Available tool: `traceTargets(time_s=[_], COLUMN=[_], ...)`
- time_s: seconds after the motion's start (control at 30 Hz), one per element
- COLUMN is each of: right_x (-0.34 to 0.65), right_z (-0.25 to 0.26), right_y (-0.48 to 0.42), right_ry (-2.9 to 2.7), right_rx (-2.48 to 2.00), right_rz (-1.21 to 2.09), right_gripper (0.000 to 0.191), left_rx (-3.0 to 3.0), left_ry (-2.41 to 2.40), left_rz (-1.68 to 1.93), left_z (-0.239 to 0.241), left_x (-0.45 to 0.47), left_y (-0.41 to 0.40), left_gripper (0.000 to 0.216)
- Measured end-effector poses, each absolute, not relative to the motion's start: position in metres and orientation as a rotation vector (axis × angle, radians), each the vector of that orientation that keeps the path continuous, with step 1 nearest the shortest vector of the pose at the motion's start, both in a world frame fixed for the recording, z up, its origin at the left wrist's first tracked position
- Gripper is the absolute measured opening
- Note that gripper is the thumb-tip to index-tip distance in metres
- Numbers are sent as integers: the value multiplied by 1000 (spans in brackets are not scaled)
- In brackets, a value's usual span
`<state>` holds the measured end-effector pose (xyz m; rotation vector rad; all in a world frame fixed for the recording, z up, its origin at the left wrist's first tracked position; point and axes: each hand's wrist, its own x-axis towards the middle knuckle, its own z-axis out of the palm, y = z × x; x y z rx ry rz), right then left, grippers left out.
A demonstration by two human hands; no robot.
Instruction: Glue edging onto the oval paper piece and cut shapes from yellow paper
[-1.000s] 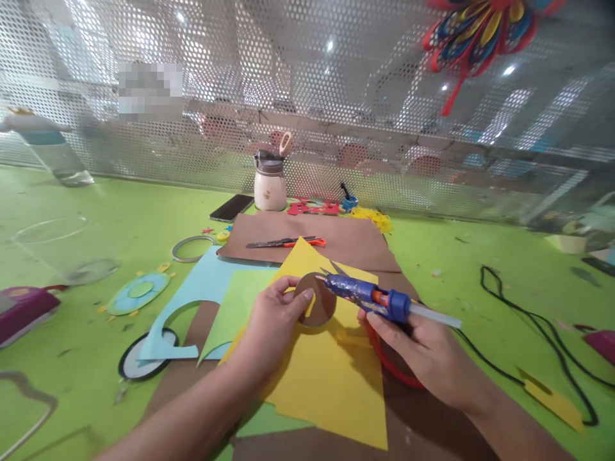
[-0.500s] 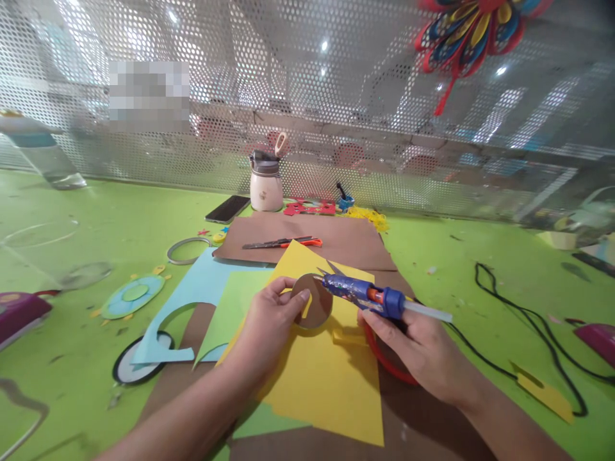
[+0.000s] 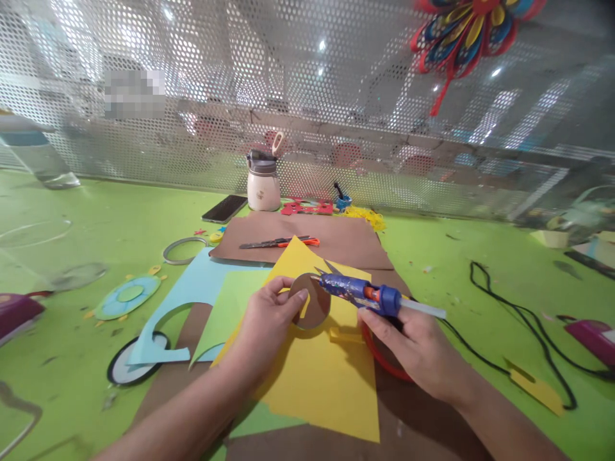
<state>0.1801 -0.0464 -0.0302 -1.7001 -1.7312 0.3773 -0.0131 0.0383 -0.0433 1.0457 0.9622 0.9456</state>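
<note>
Between thumb and fingers, my left hand (image 3: 269, 320) pinches a round brown cardboard disc (image 3: 314, 307) with a small yellow strip on its face. My right hand (image 3: 418, 346) grips a blue glue gun (image 3: 355, 291), a pale glue stick jutting from its rear. The gun's nozzle is at the disc's upper edge; whether it touches I cannot tell. Beneath both hands lies a yellow paper sheet (image 3: 331, 390). A red ring (image 3: 384, 362) is partly hidden behind my right hand. Dark scissor-like blades show behind the gun.
A utility knife and orange-handled scissors (image 3: 283, 242) lie on brown cardboard (image 3: 336, 224). Light blue paper (image 3: 196, 275) and a turtle-like paper cutout (image 3: 127, 298) are at left. Behind stand a phone (image 3: 224, 209) and a white jar-shaped bottle (image 3: 263, 189). A black cord (image 3: 523, 314) loops at right.
The whole view has shifted slightly, so things sit a little further left. Both hands keep their holds on the disc and glue gun, with the nozzle still at the disc's upper edge.
</note>
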Motion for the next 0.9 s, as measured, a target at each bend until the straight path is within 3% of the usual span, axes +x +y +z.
traceTargets(time_s=[0.9], right_x=[179], right_z=[-27], right_y=[-47], right_ry=[-1734], right_rx=[-1685], right_rz=[370], right_gripper=[30], left_rx=[999], left_ry=[957], left_rz=[943], left_z=[-41], left_x=[-12], left_y=[37], left_gripper=[24])
